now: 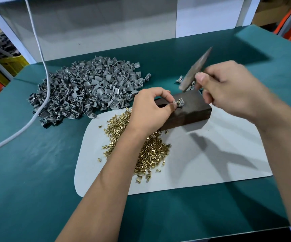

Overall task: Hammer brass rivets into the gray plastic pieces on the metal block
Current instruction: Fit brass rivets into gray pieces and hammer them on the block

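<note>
Head view shows the left hand [150,109] pinching a gray plastic piece [181,102] with its brass rivet [177,102] on the metal block [186,110], the right hand [228,88] gripping a raised hammer [196,69] just above it; a skewed blow would likely hit fingertips [173,106] beside the rivet.

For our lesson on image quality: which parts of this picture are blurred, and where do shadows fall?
Head view: the hammer and right hand are motion-blurred; the left hand on the metal block stays sharper; hammer and arm shadows cross the white mat.
</note>
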`<state>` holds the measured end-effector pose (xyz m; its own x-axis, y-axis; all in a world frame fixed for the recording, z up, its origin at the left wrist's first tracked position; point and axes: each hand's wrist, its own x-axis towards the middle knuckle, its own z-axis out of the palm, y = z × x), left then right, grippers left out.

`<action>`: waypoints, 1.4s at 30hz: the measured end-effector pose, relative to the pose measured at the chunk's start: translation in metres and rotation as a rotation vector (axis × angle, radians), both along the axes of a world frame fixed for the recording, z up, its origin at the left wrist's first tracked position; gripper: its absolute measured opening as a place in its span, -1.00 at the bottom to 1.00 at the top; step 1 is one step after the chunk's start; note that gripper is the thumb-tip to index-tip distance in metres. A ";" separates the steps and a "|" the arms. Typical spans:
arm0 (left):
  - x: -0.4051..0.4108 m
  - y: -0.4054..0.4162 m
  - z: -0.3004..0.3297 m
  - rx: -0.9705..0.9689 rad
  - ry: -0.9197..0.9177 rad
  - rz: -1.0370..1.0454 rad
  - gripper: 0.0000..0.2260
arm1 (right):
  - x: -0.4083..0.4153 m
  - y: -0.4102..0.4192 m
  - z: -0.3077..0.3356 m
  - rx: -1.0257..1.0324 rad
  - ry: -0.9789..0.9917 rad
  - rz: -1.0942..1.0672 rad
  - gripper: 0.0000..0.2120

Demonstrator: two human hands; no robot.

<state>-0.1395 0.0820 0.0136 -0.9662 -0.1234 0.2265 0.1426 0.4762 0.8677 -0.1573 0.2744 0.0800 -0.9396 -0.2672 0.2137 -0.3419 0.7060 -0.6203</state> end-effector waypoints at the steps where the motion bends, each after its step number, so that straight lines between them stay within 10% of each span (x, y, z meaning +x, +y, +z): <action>1: 0.000 0.000 0.000 0.000 0.000 0.001 -0.91 | 0.002 -0.004 0.000 0.037 -0.010 0.022 -0.65; 10: 0.002 0.000 0.002 0.003 -0.033 0.013 -0.93 | 0.016 -0.007 -0.001 0.087 0.338 -0.093 -0.69; 15: 0.003 0.001 0.003 0.044 -0.055 0.022 -0.93 | 0.016 -0.009 -0.008 0.352 0.127 -0.032 -0.73; 20: 0.002 0.000 0.004 0.023 -0.055 0.019 -0.93 | 0.018 -0.010 0.002 0.089 0.324 -0.142 -0.69; 25: 0.002 0.000 0.003 0.044 -0.056 0.012 -0.93 | 0.012 -0.011 -0.007 0.393 0.105 -0.092 -0.73; 30: 0.000 -0.002 0.001 -0.005 -0.040 0.014 -0.93 | 0.018 -0.014 -0.005 0.102 0.320 -0.157 -0.71; 34: 0.001 -0.001 0.002 0.048 -0.046 0.004 -0.92 | 0.014 -0.014 -0.007 0.410 0.090 -0.097 -0.73; 39: -0.002 -0.003 0.000 0.011 -0.043 0.012 -0.91 | 0.018 -0.016 -0.004 0.120 0.313 -0.178 -0.70; 42: 0.000 -0.003 0.001 0.025 -0.027 0.009 -0.92 | 0.017 -0.017 -0.015 0.353 0.107 -0.111 -0.71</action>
<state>-0.1398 0.0790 0.0148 -0.9707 -0.1369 0.1974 0.1152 0.4558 0.8826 -0.1405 0.2578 0.0652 -0.9444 -0.2398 0.2248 -0.3010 0.9060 -0.2978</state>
